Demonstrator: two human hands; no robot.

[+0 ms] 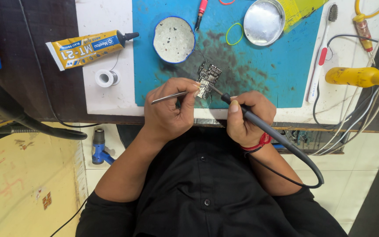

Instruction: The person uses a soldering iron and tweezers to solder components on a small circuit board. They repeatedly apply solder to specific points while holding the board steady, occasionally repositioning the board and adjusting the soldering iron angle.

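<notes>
Currently, work mid-course: circuit board (208, 79) lies on blue mat (259, 70) at desk edge; left hand (169, 109) grip clamped on tweezers (172, 96), right hand (246, 118) grip clamped on soldering iron (259, 123), tip touching board; joint seemingly unfinished.

Workbench (106, 103): white top, dark wooden edge.
Floor (365, 162): pale tiles, right of and below the workbench.
Yellow surface (27, 175): stained, below the workbench's left end.

Glue tube (87, 48): upper left of frame, lying tilted on dark bench edge beside white board. Flattened yellow body, blue band with white print, black nozzle cap pointing right. No screens, no signs.
</notes>
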